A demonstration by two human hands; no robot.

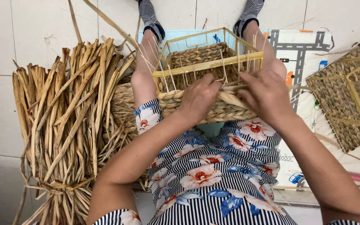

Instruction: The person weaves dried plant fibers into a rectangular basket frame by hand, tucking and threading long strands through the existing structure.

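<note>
presently the half-woven basket [207, 73] rests on the person's lap between the knees, its yellow frame [208, 64] uppermost. left hand [198, 98] is pressed together, pinching a braided strand [230, 99] at the near rim; right hand [265, 95] lies curled over the same strand, its exact grip hidden. risk, as judged: a slackened pinch would loosen the braid, and hard pulling could bend the thin uprights [223, 66].

Home weaving spot: tiled floor [30, 25], dried reed bundle [67, 121], play mat [301, 54].
</note>
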